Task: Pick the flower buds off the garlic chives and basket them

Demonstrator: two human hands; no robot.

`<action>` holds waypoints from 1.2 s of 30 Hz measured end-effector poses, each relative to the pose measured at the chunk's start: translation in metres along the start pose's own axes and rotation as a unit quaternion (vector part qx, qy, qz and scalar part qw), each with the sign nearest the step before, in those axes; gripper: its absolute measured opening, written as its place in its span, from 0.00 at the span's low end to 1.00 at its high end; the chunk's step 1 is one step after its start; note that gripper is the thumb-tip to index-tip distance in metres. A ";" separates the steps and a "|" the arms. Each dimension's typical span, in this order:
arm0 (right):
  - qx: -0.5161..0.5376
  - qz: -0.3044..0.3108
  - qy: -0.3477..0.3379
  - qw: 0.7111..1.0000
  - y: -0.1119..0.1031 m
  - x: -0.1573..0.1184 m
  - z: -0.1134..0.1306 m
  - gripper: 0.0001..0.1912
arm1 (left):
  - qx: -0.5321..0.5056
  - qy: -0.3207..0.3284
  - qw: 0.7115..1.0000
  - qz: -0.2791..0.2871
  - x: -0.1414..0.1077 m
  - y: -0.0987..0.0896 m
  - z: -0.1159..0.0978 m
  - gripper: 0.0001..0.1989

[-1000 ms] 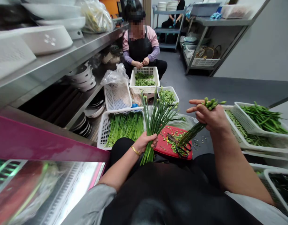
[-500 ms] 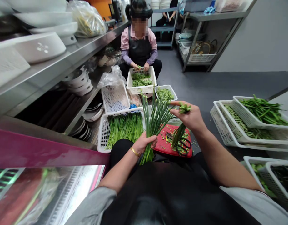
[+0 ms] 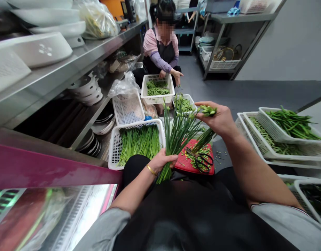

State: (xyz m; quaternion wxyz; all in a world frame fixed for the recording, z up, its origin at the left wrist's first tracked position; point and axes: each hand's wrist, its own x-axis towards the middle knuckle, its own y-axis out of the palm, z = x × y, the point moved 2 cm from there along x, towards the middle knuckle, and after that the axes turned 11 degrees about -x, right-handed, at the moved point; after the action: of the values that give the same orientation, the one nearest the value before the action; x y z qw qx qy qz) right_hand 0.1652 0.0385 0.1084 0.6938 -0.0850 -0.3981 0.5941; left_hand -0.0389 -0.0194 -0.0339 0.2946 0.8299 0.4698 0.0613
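Observation:
My left hand (image 3: 163, 162) is closed round the lower stems of a bunch of flowering chives (image 3: 173, 132), which fans upward with pale buds at the tips. To the right, my right hand (image 3: 220, 116) grips a smaller bunch of flowering chives (image 3: 208, 111), its buds at the fingers and its stems hanging down. Below them lies a red stool-like surface (image 3: 182, 162) strewn with cut green bits, with black-handled scissors (image 3: 204, 162) on it. Just left of my left hand stands a white basket (image 3: 114, 146) filled with long green chives (image 3: 139, 143).
A co-worker (image 3: 163, 52) squats opposite behind a white basket (image 3: 157, 100) of green pieces. A small basket (image 3: 185, 104) of cut pieces stands beside it. Stacked baskets (image 3: 259, 146) of green vegetables are at right. A steel shelf (image 3: 103, 48) with dishes runs along the left.
My right hand has moved slightly right and up with its bunch. The left-hand bunch has shifted a little right. The co-worker has stretched one hand out over the small basket.

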 end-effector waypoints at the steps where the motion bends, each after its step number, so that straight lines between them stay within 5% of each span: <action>1: -0.009 -0.012 -0.009 1.000 -0.002 -0.004 0.005 0.14 | 0.003 0.002 1.000 -0.014 0.001 0.000 0.000 0.25; 5: -0.017 0.035 -0.049 0.998 0.012 -0.020 0.017 0.10 | 0.015 0.002 0.999 -0.045 0.004 -0.001 0.002 0.26; 10: -0.075 0.133 -0.011 0.988 0.046 -0.011 -0.006 0.07 | 0.058 0.001 0.998 -0.034 0.004 0.002 0.004 0.27; 17: 0.097 0.281 0.071 0.952 0.042 -0.003 -0.028 0.11 | 0.058 -0.033 0.998 -0.017 0.002 -0.004 0.009 0.26; 22: 0.104 0.255 0.111 0.955 0.041 -0.002 -0.031 0.10 | 0.058 -0.047 0.997 0.009 0.003 -0.004 0.010 0.26; 26: 0.097 0.293 0.100 0.946 0.042 -0.002 -0.028 0.10 | 0.063 -0.048 0.997 0.015 0.001 0.000 0.008 0.27; 36: 0.095 0.271 0.095 0.953 0.034 -0.015 -0.021 0.23 | 0.047 -0.061 0.997 0.023 0.000 0.007 0.009 0.26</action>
State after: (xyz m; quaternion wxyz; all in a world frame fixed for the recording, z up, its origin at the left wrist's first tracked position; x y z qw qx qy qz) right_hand 0.1534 0.0415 0.0674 0.5461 -0.1793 -0.2339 0.7841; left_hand -0.0307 -0.0261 -0.0377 0.2815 0.8555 0.4346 -0.0050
